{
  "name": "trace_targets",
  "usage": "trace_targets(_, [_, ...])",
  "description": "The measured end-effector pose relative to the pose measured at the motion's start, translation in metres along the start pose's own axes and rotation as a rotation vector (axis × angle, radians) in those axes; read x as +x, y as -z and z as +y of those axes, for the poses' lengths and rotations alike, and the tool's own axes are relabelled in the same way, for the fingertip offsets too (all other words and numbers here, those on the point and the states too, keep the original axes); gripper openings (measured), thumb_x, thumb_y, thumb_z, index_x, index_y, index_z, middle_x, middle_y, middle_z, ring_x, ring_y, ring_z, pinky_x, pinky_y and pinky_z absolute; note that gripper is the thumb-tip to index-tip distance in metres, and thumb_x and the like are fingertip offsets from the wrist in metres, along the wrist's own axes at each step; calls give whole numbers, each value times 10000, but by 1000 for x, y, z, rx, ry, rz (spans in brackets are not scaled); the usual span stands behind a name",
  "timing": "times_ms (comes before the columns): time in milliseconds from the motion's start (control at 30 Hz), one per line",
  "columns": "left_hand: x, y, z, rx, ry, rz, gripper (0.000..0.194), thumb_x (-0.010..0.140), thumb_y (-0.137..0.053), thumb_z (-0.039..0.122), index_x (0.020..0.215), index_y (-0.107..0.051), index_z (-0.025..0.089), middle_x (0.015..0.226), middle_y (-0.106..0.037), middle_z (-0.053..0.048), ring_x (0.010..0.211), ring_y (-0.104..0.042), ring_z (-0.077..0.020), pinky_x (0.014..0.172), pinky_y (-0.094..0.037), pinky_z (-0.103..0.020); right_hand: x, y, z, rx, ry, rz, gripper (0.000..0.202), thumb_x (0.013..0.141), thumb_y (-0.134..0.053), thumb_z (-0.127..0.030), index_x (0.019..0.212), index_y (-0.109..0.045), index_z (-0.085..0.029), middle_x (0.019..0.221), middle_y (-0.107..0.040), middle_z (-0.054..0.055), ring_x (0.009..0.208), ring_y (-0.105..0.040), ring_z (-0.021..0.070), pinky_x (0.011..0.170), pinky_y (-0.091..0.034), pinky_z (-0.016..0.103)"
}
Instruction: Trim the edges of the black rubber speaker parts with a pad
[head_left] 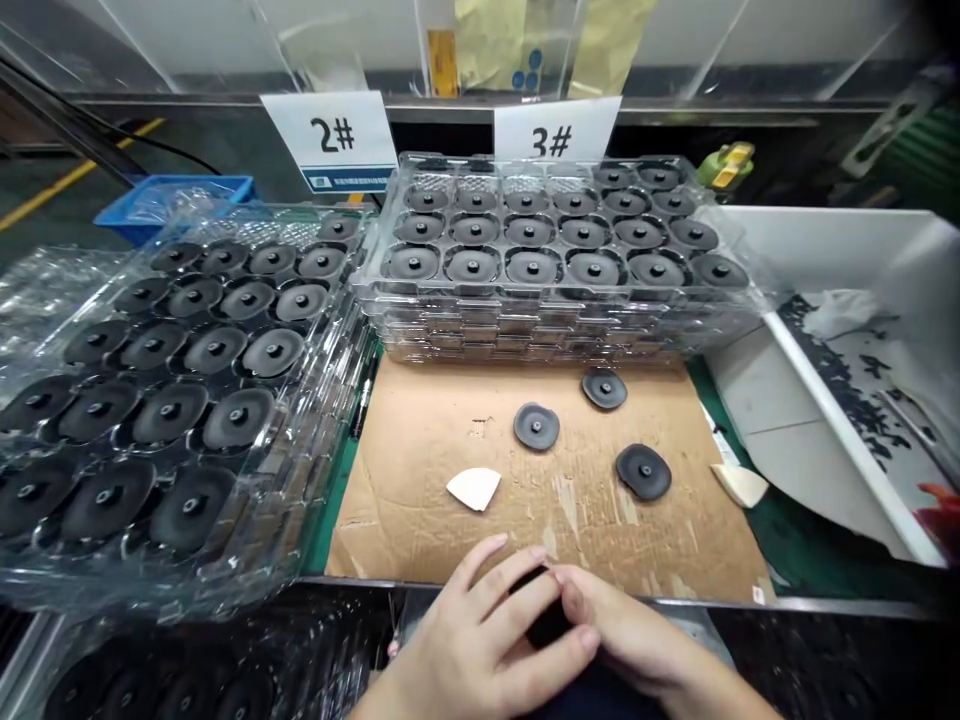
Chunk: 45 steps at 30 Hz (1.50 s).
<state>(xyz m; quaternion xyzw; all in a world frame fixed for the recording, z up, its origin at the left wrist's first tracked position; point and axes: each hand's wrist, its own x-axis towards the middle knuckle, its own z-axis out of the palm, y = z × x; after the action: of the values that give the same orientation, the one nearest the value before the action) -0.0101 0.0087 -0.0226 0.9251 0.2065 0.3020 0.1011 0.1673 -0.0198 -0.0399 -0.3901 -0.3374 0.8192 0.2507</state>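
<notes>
**Two bare hands meet over black discs on worn cardboard**

The left hand (502, 630) arches at the near edge of the table, fingers bent and a little apart. The right hand (637, 630) is curled, its fingertips meeting the left's. A dark shape (547, 610) shows between them, mostly covered; I can't tell whether it is a part being pinched or cloth behind.

Just beyond lie three loose discs (536, 427), matte black and roundish with uneven rims, each with a small raised knob at its centre. A smooth white wedge (475, 488) with a curved edge sits to their left; a creamier wedge (741, 485) rests by the right edge of the cardboard.

The brown cardboard (427, 400) is scuffed, its top layer torn in pale streaks, over a green surface (810, 540). Behind it rises a stack of glossy clear trays (555, 325), its top pockets mostly filled with similar discs; more fill the clear tray on the left (292, 450). Paper signs read 2# (334, 140) and 3# (559, 135). A white bin (832, 430) stands at right, a blue crate (176, 185) at far left.
</notes>
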Motion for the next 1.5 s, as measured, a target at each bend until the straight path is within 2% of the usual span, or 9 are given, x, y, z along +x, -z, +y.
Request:
trace_targets(200, [-10,0,-22,-120,291,126,518,711,-653,89,1184,-525,257,1113,-592,-88,1081,-545,-221,918,-476,-357,28,-7,-33,-192,-10,47,551,859,-344,-595,1141,-568,-179,987,-614,83,955,-558,207,913,-405,366])
trace_targets(400, [-30,2,-49,-1076,1291,655,538,701,-684,368,1200,-492,309,1225,-550,-60,1082,-563,-249,913,-477,-300,59,-4,-36,-968,306,380,422,849,-508,-415,1262,-458,-347,1200,-530,62,992,-508,254,840,-451,448])
trace_targets(467, [-27,4,-61,-1467,1436,872,526,694,-611,517,1167,-528,304,1169,-606,-45,1042,-590,-258,863,-511,-291,73,-1,-26,-1273,324,479,431,813,-569,-303,1238,-498,-320,1232,-506,82,982,-484,296,811,-452,509])
trace_targets(633, [-13,4,-83,-1830,1367,1066,485,709,-598,500,1134,-579,268,1205,-604,-27,1135,-512,-283,916,-482,-290,100,9,-9,-1384,351,490,489,786,-465,-72,1267,-471,-156,1174,-511,179,921,-513,296,754,-490,497])
trace_targets(800, [-7,3,-87,-1864,1276,1056,422,764,-612,347,1165,-561,226,1242,-572,-72,1174,-467,-297,973,-433,-312,87,12,-12,-1228,366,380,415,868,-429,-168,1281,-405,-204,947,-587,76,834,-574,172,716,-521,288])
trace_targets(1000, [-8,2,-83,-1923,1260,1039,402,812,-565,296,1203,-528,212,1249,-558,-102,1194,-446,-314,1020,-378,-391,62,14,-5,-1072,359,265,311,891,-424,-171,1179,-499,-262,881,-639,19,776,-603,145,701,-499,266])
trace_targets(1233, [6,2,-55,-1851,1279,937,462,766,-634,198,1210,-520,257,1223,-578,-74,1154,-503,-252,957,-439,-334,59,-5,-73,-907,506,559,296,857,-514,-202,1147,-527,-260,1078,-609,7,927,-582,135,776,-479,210])
trace_targets(1367, [13,2,-28,-1885,1350,767,466,669,-731,237,1115,-597,250,1120,-643,-64,1048,-583,-206,867,-484,-238,44,-36,-101,-945,690,357,361,859,-462,-121,1211,-483,-195,1051,-608,31,915,-570,121,812,-465,213])
trace_targets(1500, [18,5,-12,-1839,1360,766,518,598,-779,280,1088,-611,265,1082,-661,-48,976,-618,-202,815,-507,-233,31,-47,-108,-1015,507,180,251,870,-443,-118,1068,-574,-198,904,-625,12,803,-587,109,729,-482,199])
